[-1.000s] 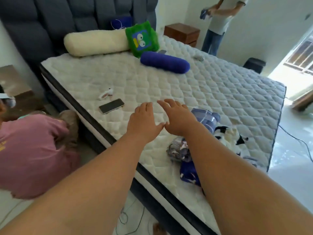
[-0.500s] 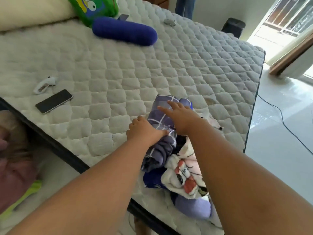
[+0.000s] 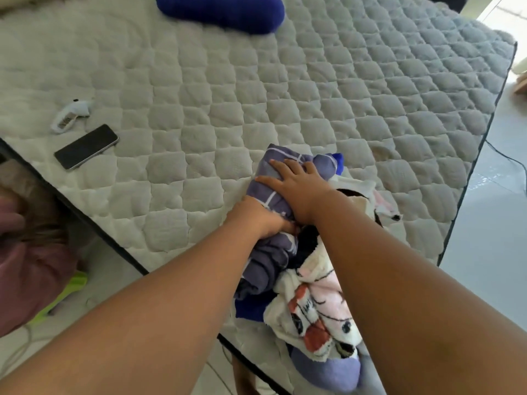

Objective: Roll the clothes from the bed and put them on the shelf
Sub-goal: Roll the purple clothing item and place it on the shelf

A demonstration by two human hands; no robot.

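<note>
"Clothes (image 3: 288, 277) first: where do they lie?"

"In a loose heap on the bed (image 3: 256, 95), on the quilted mattress near its right corner, reaching to the edge closest to the camera."

"What is in the heap?"

"A purple-grey checked garment (image 3: 273, 172) lies on top at the far end. A white fleece piece with a cartoon print (image 3: 316, 309) sits beside it, nearer the camera. A dark blue cloth (image 3: 249, 307) shows under both, and a lavender piece (image 3: 325, 372) is nearest the edge, partly hidden by the right forearm."

"Which way does the checked garment run?"

"It is bunched into a long shape. Its long axis points away from the camera, from the bed's near edge toward the middle of the mattress, with the near end a little to the left."

"And the left grip (image 3: 256, 219)?"

"Its fingers are curled into the fabric at the garment's middle, so it holds the checked garment."

"The right grip (image 3: 296, 186)?"

"It lies flat on the far part of the same garment, fingers straight and spread, pressing down and clasping nothing. It is just beside the left one."

"Anything else on the bed?"

"A dark phone (image 3: 86, 146) and a small white device (image 3: 71, 116) lie near the left edge, well apart from the heap. A blue bolster (image 3: 222, 10) lies at the far side. A person in pink (image 3: 25, 266) is low beside the bed on the left."
</note>
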